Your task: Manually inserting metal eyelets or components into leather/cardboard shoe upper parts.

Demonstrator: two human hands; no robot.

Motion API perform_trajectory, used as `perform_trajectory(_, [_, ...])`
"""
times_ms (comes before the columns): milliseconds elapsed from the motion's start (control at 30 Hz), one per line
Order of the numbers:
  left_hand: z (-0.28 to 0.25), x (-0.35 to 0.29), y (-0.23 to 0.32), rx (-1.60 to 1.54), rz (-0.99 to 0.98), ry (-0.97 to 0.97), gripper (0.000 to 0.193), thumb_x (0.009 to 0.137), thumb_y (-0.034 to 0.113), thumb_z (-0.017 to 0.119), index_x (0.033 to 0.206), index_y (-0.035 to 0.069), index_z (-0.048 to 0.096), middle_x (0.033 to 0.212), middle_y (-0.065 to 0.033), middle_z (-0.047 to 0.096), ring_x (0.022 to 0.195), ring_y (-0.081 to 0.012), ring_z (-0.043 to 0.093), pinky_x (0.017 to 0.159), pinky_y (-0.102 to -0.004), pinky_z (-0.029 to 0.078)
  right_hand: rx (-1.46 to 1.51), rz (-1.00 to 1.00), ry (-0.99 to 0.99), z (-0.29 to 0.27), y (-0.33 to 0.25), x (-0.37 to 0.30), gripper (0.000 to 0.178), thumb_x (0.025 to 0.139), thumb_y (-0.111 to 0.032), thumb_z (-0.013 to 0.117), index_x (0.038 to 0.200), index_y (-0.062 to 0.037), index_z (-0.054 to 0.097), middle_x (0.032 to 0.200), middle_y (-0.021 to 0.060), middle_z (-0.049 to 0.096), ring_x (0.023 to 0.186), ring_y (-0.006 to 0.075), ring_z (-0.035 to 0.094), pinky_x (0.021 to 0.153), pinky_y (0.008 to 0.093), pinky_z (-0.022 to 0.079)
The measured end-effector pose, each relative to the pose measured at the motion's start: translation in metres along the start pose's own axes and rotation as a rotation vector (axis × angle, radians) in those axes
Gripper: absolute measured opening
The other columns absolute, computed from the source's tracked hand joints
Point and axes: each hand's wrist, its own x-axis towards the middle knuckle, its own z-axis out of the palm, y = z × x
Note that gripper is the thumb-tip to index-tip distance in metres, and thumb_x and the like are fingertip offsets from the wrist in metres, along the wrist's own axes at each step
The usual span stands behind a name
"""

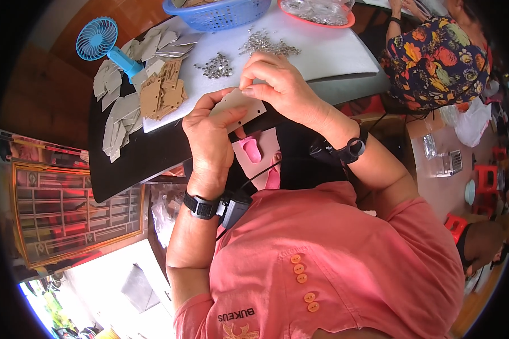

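Here the left hand [209, 133] grips a small pale card [244, 108] from below, fingers wrapped round its lower edge, while the right hand [280, 85] pinches at the card's upper edge with thumb and forefinger closed, seemingly on a tiny piece too small to make out. The step in hand looks like fixing a small metal part onto the card, and the next move would call for a steady pinch and exact placing at the edge. The card is flat, rectangular and greyish white, held just above the near rim of the black table [147, 152]. Heaps of small silvery metal pieces [216, 66] lie at twelve o'clock from the hands, and stacked cards [163, 93] at ten o'clock, beside a blue handheld fan [104, 42].
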Motion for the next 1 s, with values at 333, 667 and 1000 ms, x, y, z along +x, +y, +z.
perform_trajectory(333, [-0.002, -0.003, -0.002, -0.049, 0.012, -0.001, 0.026, 0.076, -0.009, 0.067, 0.102, -0.005, 0.065, 0.09, -0.0113, 0.068, 0.067, -0.0165, 0.063, 0.049, -0.0265, 0.047, 0.31, 0.188, 0.015, 0.003, -0.009, -0.005, 0.008, 0.085, -0.001, 0.066, 0.087, -0.0014, 0.058, 0.088, 0.0032, 0.057, 0.085, 0.0155, 0.056, 0.078, 0.0289, 0.046])
perform_trajectory(667, [-0.001, -0.007, -0.009, -0.018, 0.109, -0.01, 0.025, 0.074, -0.01, 0.068, 0.099, -0.003, 0.066, 0.086, -0.0091, 0.068, 0.066, -0.0138, 0.062, 0.048, -0.024, 0.045, 0.534, 0.442, -0.081, 0.0, -0.017, -0.007, 0.008, 0.091, -0.004, 0.064, 0.098, -0.0004, 0.064, 0.093, 0.0011, 0.063, 0.09, 0.0076, 0.057, 0.08, 0.0243, 0.047])
perform_trajectory(1000, [0.004, -0.009, -0.002, 0.095, 0.217, -0.071, 0.022, 0.074, -0.01, 0.069, 0.093, 0.0, 0.068, 0.085, -0.0049, 0.067, 0.063, -0.0087, 0.056, 0.05, -0.0213, 0.042, 0.684, 0.428, 0.049, -0.003, -0.019, -0.015, 0.007, 0.089, -0.004, 0.067, 0.094, -0.0011, 0.063, 0.086, 0.0011, 0.064, 0.082, 0.0076, 0.059, 0.075, 0.0237, 0.048])
